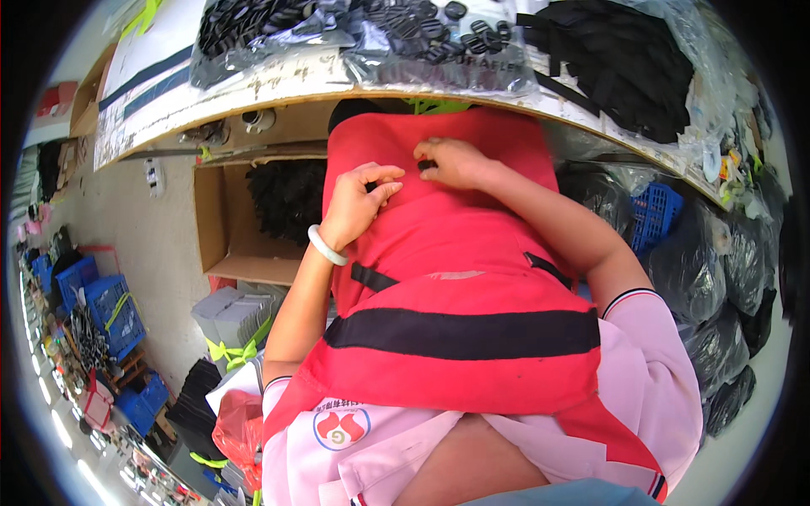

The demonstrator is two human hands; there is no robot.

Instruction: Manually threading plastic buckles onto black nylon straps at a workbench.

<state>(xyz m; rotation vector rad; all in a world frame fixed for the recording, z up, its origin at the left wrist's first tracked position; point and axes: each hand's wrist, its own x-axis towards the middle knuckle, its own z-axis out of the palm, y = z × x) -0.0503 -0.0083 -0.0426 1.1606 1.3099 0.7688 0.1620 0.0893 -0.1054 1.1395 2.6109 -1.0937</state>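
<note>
Above the red apron on my lap, my two hands work a short way apart. My right hand pinches a small black piece between thumb and fingers; its exact kind is too small to tell. My left hand, with a pale bangle at the wrist, has its thumb and fingers curled together. Another small dark piece shows between them, mostly hidden. Ahead on the table lie many black plastic buckles on clear plastic bags.
A worn white table crosses in front, with a heap of black straps at its right. Below its left part stands an open cardboard box with black material. Black bags and a blue basket crowd the right side.
</note>
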